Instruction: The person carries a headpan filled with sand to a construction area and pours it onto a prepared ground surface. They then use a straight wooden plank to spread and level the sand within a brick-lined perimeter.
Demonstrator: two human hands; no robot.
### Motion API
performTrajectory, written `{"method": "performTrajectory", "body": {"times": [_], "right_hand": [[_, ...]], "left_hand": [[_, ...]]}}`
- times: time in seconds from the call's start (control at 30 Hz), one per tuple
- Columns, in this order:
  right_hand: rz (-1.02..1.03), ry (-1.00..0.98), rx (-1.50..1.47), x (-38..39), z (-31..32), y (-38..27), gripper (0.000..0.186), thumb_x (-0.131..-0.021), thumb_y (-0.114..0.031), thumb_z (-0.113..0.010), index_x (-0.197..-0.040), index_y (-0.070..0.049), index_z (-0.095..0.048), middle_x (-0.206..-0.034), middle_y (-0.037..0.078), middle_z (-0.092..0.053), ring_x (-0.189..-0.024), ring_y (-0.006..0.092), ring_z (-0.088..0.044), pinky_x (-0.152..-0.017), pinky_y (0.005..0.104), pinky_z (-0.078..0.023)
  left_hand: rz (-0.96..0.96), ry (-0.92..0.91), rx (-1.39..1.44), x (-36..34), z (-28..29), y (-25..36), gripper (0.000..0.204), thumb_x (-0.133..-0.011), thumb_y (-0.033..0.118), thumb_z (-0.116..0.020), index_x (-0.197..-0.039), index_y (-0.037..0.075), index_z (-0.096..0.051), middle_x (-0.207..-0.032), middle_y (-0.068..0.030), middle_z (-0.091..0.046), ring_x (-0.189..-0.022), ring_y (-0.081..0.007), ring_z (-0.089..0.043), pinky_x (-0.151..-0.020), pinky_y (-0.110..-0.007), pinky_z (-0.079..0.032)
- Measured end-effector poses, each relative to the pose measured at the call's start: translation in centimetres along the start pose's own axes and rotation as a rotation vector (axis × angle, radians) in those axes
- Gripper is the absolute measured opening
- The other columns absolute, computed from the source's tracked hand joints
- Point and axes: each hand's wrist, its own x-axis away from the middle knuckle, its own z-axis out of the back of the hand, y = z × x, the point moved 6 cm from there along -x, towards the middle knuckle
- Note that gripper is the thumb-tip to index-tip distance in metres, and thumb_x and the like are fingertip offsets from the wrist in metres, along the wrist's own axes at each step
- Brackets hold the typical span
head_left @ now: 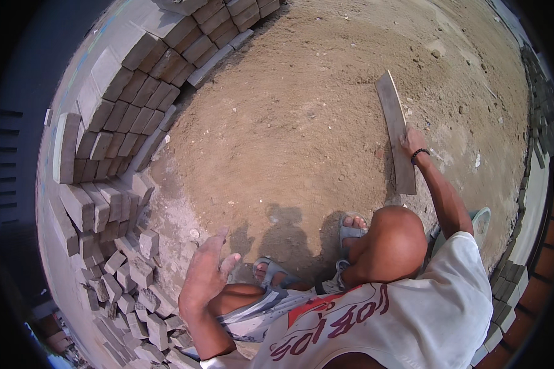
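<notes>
A long flat wooden board stands on its edge against the sandy ground to my right. My right hand, with a dark beaded bracelet at the wrist, is closed on the board's right side near its middle. Over my left knee, my left hand is raised with thumb and fingers apart, holding nothing. Between my sandalled feet and the board spreads loose brown sand, its surface fairly smooth.
Stacked grey paving blocks form a wall on the left. A heap of loose blocks lies at the lower left. Behind my right arm is a pale bucket. More blocks line the right edge.
</notes>
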Motion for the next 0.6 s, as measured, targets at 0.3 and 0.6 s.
{"method": "performTrajectory", "body": {"times": [0.3,0.6], "right_hand": [[0.206,0.138,-0.095,-8.6,5.3,-11.9,0.023,-0.08,-0.011,-0.052,-0.097,0.003,-0.047,-0.085,0.032,-0.059,-0.085,0.0468,-0.058,-0.074,0.0532,-0.045],[0.577,-0.143,-0.181,-4.7,-3.2,-35.0,0.022,-0.08,-0.006,-0.047,-0.1,0.004,-0.048,-0.079,0.03,-0.061,-0.079,0.0447,-0.061,-0.069,0.0525,-0.047]], "left_hand": [[0.106,0.027,0.011,1.2,0.8,-0.7,0.055,-0.085,0.022,-0.062,-0.131,0.0,-0.042,-0.11,-0.0247,-0.057,-0.104,-0.0391,-0.054,-0.088,-0.042,-0.043],[0.24,0.022,0.036,4.5,1.5,0.8,0.056,-0.085,0.021,-0.062,-0.132,-0.001,-0.04,-0.109,-0.0256,-0.056,-0.106,-0.0401,-0.053,-0.089,-0.042,-0.042]]}}
